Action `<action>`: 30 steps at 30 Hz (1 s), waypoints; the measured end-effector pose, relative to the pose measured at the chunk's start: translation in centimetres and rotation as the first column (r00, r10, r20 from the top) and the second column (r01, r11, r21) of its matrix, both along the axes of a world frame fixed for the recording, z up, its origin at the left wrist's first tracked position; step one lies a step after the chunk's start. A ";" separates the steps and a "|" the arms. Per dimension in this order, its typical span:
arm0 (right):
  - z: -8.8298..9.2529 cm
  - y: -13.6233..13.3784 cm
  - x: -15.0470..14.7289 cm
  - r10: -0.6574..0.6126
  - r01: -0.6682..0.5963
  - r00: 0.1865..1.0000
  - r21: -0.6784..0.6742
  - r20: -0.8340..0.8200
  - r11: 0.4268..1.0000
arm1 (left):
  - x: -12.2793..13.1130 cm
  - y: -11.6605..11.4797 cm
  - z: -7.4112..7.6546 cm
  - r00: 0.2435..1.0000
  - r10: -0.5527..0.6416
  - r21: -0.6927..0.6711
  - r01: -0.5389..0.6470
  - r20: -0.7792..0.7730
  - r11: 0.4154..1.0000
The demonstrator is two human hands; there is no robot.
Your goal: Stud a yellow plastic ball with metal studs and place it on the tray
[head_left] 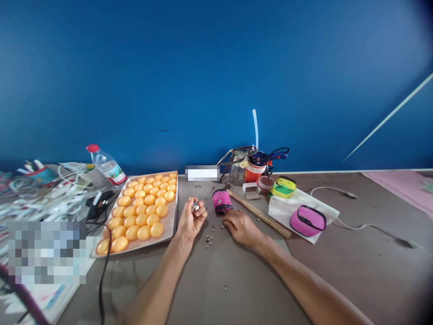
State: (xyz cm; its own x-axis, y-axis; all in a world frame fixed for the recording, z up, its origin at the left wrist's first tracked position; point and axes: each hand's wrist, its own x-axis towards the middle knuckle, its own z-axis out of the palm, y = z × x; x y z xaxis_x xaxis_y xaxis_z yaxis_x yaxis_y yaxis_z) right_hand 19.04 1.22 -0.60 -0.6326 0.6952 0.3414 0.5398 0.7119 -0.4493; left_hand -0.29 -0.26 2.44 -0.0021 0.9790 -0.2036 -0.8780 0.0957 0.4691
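Note:
My left hand (190,220) is raised a little off the brown table, fingers curled around a small shiny silver piece (195,207). My right hand (241,227) rests palm down on the table, fingertips pinched at tiny beads near a small magenta can (221,201). Several small silver and dark beads (209,240) lie scattered between the two hands.
A tray (171,220) of several yellow-orange domed caps sits left of my left hand. A water bottle (107,166), cables and white strips lie far left. A wooden stick (259,213), a pink pouch (307,220) on white paper, cups and tools stand behind.

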 end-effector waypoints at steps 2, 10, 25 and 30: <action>0.1 0.0 0.0 0.001 -0.001 1.000 0.001 0.010 1.000 | 0.1 0.0 0.3 1.000 0.005 -0.001 -0.005 -0.025 1.000; 0.3 -0.2 -0.1 -0.003 0.003 1.000 0.017 0.030 1.000 | 0.3 -0.1 0.6 0.995 0.004 -0.005 -0.005 -0.098 1.000; 3.6 1.5 2.6 -0.146 0.070 0.953 -0.278 -0.266 0.958 | -0.2 0.3 -0.6 0.999 0.039 -0.009 -0.039 0.007 0.999; 1.5 3.8 4.5 -0.420 0.415 0.889 -0.070 -0.182 0.907 | -0.2 0.5 -1.0 0.999 0.014 -0.050 -0.016 -0.051 0.999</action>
